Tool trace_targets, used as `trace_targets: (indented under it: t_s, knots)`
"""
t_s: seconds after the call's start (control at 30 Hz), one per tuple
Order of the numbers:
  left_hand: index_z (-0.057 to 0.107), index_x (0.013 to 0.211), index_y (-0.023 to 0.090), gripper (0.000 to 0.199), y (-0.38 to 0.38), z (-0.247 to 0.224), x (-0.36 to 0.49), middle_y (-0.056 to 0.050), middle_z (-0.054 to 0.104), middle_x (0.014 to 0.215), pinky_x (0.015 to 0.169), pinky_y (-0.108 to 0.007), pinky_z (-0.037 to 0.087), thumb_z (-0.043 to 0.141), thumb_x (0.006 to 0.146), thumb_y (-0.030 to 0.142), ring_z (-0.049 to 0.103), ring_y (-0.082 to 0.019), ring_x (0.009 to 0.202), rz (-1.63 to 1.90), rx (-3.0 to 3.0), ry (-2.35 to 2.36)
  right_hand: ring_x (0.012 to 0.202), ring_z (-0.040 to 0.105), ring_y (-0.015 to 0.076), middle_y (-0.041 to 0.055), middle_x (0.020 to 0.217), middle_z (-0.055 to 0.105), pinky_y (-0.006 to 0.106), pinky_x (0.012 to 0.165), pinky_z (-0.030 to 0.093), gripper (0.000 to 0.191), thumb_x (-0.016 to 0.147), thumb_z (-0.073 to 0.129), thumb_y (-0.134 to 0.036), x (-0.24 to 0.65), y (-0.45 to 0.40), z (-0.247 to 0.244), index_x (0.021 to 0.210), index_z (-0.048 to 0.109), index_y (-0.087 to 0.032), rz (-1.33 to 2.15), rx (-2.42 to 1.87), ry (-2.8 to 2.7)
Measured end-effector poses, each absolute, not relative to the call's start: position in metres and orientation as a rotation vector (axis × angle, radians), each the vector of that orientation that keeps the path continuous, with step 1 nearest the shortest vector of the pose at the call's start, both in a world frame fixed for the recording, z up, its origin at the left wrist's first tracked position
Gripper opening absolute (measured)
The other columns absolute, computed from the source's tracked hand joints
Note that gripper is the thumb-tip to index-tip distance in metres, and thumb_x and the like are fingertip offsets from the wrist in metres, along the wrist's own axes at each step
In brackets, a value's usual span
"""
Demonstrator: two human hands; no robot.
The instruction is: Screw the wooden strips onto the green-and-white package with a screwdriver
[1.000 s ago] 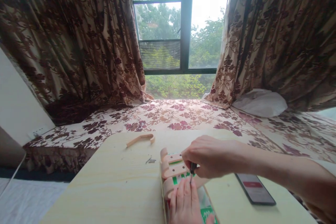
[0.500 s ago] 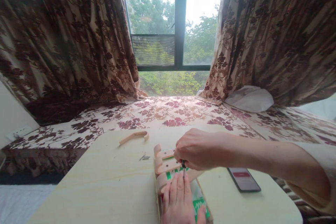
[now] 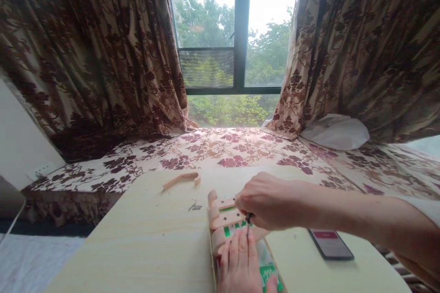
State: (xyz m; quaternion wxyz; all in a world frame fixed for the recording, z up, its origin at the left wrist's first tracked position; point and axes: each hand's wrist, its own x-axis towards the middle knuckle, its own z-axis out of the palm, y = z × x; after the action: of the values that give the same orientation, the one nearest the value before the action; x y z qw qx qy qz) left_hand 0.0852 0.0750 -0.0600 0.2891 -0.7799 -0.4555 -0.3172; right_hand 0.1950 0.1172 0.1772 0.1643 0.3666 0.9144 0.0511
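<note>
My right hand [image 3: 263, 200] is closed round the dark handle of a screwdriver [image 3: 248, 222], whose thin shaft points down to the fingertips of my left hand. My left hand [image 3: 240, 261] lies flat with fingers stretched out, pressing on a pale wooden strip with a curved end [image 3: 218, 241]. Much of that strip is hidden under both hands. It rests across a shallow box [image 3: 212, 265] with green-and-white printing inside. Beyond it, more curved wooden strips [image 3: 227, 219] with small dark holes or screws lie across the same box.
A loose bent wooden strip [image 3: 181, 178] lies at the table's far left, with several small dark screws [image 3: 195, 207] nearer. A phone [image 3: 330, 243] with a lit screen is under my right forearm. The pale table [image 3: 137, 238] meets a flower-patterned ledge [image 3: 206, 149] below the window.
The view has shifted slightly, so everything sits a little further right. My right hand still grips the screwdriver at the same place, and my left hand stays flat on the strip.
</note>
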Motion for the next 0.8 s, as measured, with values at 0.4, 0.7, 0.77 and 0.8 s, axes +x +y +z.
trace_targets:
  t_s: [0.4,0.7,0.77,0.8]
  knots:
    - [0.063,0.110,0.015,0.054,0.093,-0.069,0.070,-0.007,0.069,0.105,0.081,-0.035,0.042,0.041,0.081,0.054,0.059,-0.020,0.097,-0.806,-1.989,-0.953,0.074,0.064,0.0171,0.0097,0.086,0.071,0.025,0.053,0.029,0.017,0.076,0.054,-0.010,0.197,0.115,0.182,0.083,0.069,-0.015,0.125,0.980,2.574]
    - [0.062,0.109,0.014,0.050,0.085,-0.069,0.081,-0.009,0.068,0.107,0.086,-0.038,0.041,0.049,0.068,0.039,0.059,-0.024,0.099,-0.851,-2.006,-1.124,0.070,0.064,0.0181,0.0109,0.081,0.071,0.026,0.050,0.028,0.018,0.073,0.056,-0.015,0.195,0.117,0.181,0.085,0.070,-0.014,0.128,0.997,2.555]
    - [0.061,0.110,0.014,0.051,0.083,-0.068,0.083,-0.009,0.067,0.108,0.086,-0.039,0.040,0.050,0.065,0.036,0.058,-0.025,0.100,-0.859,-2.011,-1.162,0.070,0.063,0.0167,0.0098,0.081,0.071,0.025,0.051,0.028,0.019,0.072,0.056,-0.011,0.195,0.117,0.182,0.083,0.070,-0.015,0.127,0.941,2.580]
    - [0.060,0.111,0.014,0.051,0.082,-0.068,0.084,-0.009,0.067,0.108,0.086,-0.039,0.040,0.050,0.065,0.034,0.058,-0.025,0.100,-0.861,-2.019,-1.172,0.068,0.063,0.0162,0.0094,0.079,0.071,0.025,0.050,0.028,0.018,0.072,0.055,-0.010,0.195,0.117,0.182,0.082,0.070,-0.015,0.132,0.922,2.590]
